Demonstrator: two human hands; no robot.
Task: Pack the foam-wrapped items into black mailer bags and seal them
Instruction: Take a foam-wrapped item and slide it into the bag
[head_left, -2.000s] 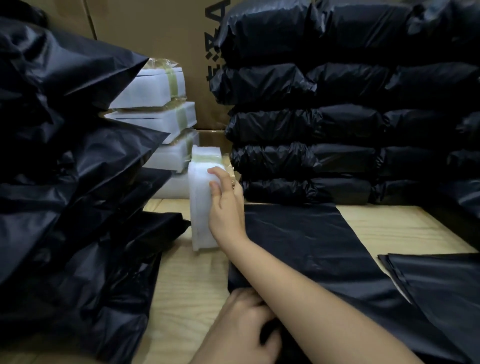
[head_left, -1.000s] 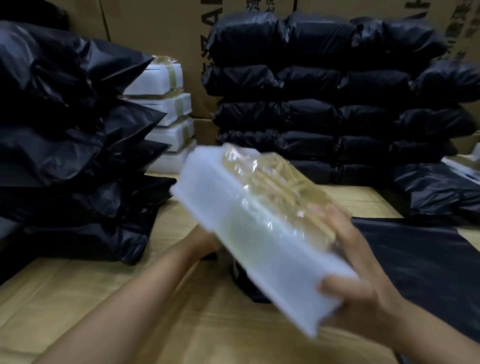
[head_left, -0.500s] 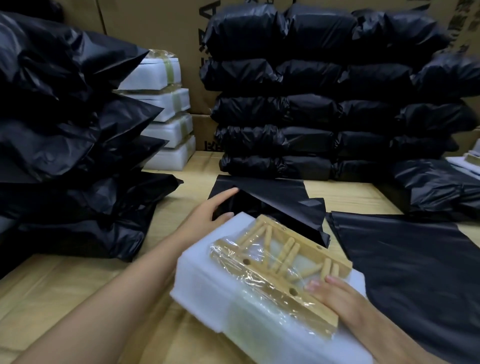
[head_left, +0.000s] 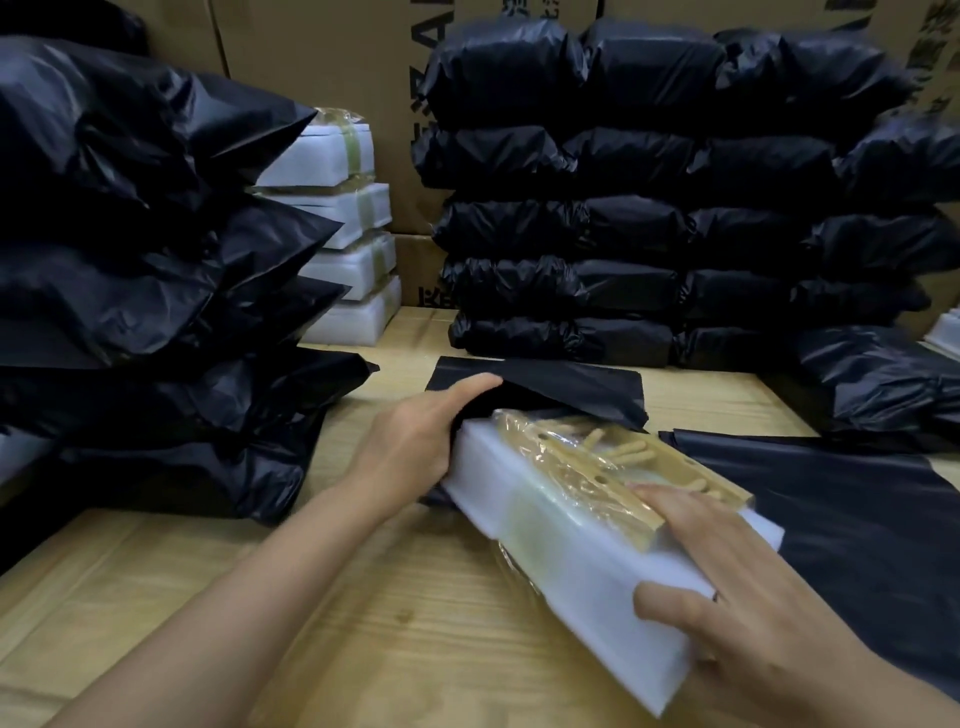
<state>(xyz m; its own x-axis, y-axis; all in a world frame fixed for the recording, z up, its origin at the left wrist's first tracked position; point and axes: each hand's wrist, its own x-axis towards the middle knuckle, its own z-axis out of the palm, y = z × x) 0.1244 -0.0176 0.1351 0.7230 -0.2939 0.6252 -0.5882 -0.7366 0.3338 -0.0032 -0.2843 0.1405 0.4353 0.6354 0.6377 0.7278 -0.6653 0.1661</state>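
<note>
A white foam-wrapped item (head_left: 576, 551), with a wooden frame and pegs under clear film on top, lies tilted on the wooden table. Its far end sits inside the mouth of a black mailer bag (head_left: 566, 387). My right hand (head_left: 737, 613) grips the item's near end, thumb on the side and fingers on top. My left hand (head_left: 421, 441) holds up the bag's open edge beside the item, fingers tucked under the plastic. More flat black mailer bags (head_left: 841, 514) lie to the right.
Sealed black parcels are stacked at the back (head_left: 649, 202) and in a tall pile on the left (head_left: 140, 291). A stack of foam-wrapped items (head_left: 348, 244) stands behind the left pile. Cardboard boxes (head_left: 332, 57) line the back. Bare table (head_left: 322, 613) shows in front.
The foam-wrapped item was picked up from beside the stack, laid flat and pushed forward; its far end has now entered the bag, whose mouth my left hand lifted.
</note>
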